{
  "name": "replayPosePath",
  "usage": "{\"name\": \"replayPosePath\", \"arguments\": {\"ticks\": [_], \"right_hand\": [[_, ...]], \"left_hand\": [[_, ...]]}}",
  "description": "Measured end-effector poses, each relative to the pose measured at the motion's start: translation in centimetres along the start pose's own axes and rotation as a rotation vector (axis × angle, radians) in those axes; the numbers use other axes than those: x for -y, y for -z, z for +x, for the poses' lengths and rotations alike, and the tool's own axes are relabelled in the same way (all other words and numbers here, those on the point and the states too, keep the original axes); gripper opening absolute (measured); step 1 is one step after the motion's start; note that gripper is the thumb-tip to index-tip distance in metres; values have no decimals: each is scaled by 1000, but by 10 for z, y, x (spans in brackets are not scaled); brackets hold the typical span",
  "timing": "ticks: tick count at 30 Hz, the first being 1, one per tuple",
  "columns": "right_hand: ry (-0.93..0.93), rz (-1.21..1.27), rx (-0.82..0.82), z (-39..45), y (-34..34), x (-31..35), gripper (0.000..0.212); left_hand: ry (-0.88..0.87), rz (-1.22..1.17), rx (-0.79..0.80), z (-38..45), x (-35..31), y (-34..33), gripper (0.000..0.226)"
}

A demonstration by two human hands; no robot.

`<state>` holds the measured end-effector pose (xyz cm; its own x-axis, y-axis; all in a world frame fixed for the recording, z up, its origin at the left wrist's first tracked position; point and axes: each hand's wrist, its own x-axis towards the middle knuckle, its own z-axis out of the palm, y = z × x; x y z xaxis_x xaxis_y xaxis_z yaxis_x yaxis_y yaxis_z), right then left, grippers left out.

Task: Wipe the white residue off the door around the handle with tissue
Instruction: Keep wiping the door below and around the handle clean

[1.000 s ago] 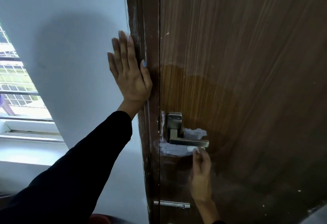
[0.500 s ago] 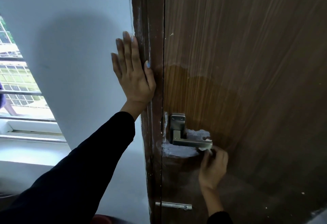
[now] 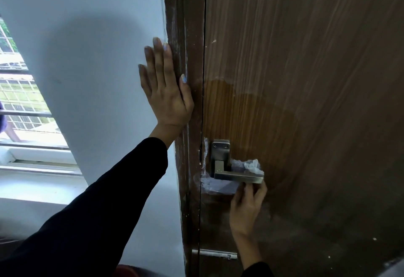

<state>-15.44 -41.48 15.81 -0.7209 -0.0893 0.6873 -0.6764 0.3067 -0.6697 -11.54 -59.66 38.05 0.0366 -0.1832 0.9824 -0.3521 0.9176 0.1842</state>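
Note:
The brown wooden door [image 3: 306, 80] carries a metal lever handle [image 3: 238, 177]. White residue [image 3: 218, 186] is smeared below the lever, and another patch of it sits above the lever's end. My right hand [image 3: 247, 209] reaches up from below, fingertips tucked under the lever's outer end. It pinches a small piece of tissue [image 3: 246, 186] that is mostly hidden there. My left hand [image 3: 166, 93] lies flat with straight fingers on the wall beside the door frame [image 3: 185, 36], thumb on the frame.
A pale wall [image 3: 98, 58] fills the left side, with a barred window [image 3: 21, 101] at the far left. A small metal latch [image 3: 215, 253] sits low on the door's edge. White specks dot the door's lower right.
My right hand slid from under the lever's end out to the right, then back under it. The left hand stays pressed on the wall.

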Motion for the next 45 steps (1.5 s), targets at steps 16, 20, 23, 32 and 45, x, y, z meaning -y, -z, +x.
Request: {"name": "replayPosePath", "arguments": {"ticks": [16,20,23,32,45], "right_hand": [[274,-371,326,-2,3,0,84],[289,-487,355,-9,11,-13,94],[96,-459,292,0,15,-15,96],[313,-463,532,-11,15,-12,114],[345,-466,556,-13,16,-9,111]], "left_hand": [[1,3,-3,0,0,0,54],[-4,0,1,-1,0,1,55],[-5,0,-5,0,0,-1,55],[2,13,-8,-1,1,-2,55],[6,20,-1,1,-1,1,54]]}}
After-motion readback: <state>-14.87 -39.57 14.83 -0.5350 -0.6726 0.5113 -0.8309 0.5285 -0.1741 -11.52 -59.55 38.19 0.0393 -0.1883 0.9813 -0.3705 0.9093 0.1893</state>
